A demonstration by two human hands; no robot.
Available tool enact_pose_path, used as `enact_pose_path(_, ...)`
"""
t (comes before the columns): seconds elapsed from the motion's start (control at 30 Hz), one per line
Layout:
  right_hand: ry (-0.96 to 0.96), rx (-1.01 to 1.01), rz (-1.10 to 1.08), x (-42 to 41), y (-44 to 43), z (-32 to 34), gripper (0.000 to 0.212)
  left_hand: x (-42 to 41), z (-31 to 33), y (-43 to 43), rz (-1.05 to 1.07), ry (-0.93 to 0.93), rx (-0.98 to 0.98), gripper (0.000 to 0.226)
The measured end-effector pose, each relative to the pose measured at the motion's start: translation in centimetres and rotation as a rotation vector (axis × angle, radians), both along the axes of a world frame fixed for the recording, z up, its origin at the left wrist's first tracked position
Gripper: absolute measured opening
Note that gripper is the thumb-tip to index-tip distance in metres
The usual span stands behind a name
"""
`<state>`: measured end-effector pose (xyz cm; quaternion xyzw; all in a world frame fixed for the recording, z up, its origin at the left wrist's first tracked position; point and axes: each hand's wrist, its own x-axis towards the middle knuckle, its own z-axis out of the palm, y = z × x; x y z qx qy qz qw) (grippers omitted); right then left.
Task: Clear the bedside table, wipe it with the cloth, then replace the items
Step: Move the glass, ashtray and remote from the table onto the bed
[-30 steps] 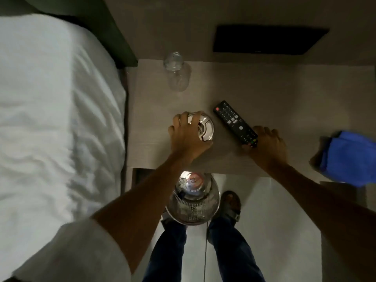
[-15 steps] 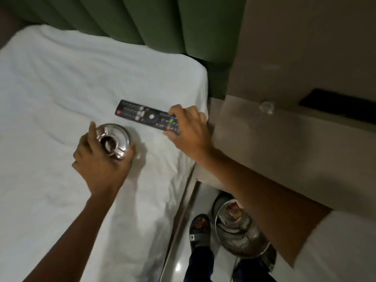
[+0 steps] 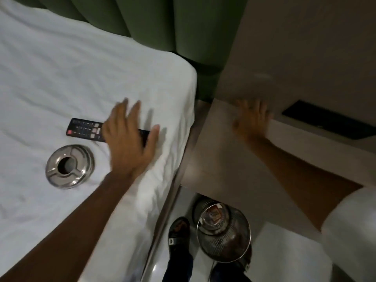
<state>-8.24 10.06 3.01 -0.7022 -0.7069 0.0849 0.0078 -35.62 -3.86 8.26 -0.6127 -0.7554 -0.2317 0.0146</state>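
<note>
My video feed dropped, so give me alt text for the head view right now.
A remote and a metal ashtray lie on the white bed, the open left hand above the remote. The blurred right hand reaches over the bedside table; a mesh bin stands below.
</note>
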Motion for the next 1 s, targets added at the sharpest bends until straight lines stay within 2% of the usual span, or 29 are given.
enact_pose_path(0.07, -0.051, -0.214, -0.022, 3.2, 2.5, -0.5, 0.067, 4.8, -0.2, 2.6, -0.189, 0.005, 0.019, 0.058)
enact_pose_path(0.17, 0.091, -0.362, 0.024, 5.5, 4.0, -1.4, 0.055, 10.6, -1.1, 4.7, -0.450, 0.016, -0.032, 0.052)
enact_pose_path(0.27, 0.184, -0.190, 0.001, 5.5, 2.8, -1.3, 0.051, 12.9, -1.4, 6.0, -0.403, -0.117, -0.058, 0.047)
enact_pose_path(0.43, 0.728, 0.233, -0.171, 2.3, -1.2, 2.7, 0.048, 11.2, 0.3, 7.7, -0.246, -0.428, -0.101, 0.050)
enact_pose_path(0.53, 0.812, 0.266, -0.047, -3.4, -1.2, 5.9, 0.049, 7.2, 2.5, 8.8, -0.162, -0.497, -0.011, 0.055)
enact_pose_path(0.6, 0.859, 0.232, 0.107, -7.9, -0.7, 7.2, 0.053, 3.9, 3.0, 8.6, -0.123, -0.447, 0.050, 0.055)
enact_pose_path(0.67, 0.869, 0.195, 0.241, -12.8, -0.4, 8.0, 0.057, 0.1, 2.8, 7.2, -0.135, -0.327, 0.048, 0.059)
enact_pose_path(0.73, 0.803, 0.152, 0.344, -16.9, -0.4, 8.0, 0.056, -3.4, 2.1, 5.4, -0.074, -0.219, -0.038, 0.066)
enact_pose_path(0.8, 0.644, 0.096, 0.433, -19.4, -0.7, 7.3, 0.054, -6.1, 1.5, 4.0, 0.034, -0.118, -0.178, 0.070)
enact_pose_path(0.9, 0.416, 0.099, 0.516, -19.8, -1.4, 6.2, 0.047, -7.6, 0.9, 3.3, 0.029, -0.062, -0.374, 0.069)
enact_pose_path(1.0, 0.530, 0.093, 0.417, -17.9, -2.2, 5.8, 0.040, -6.8, 1.4, 3.3, 0.020, -0.029, -0.394, 0.069)
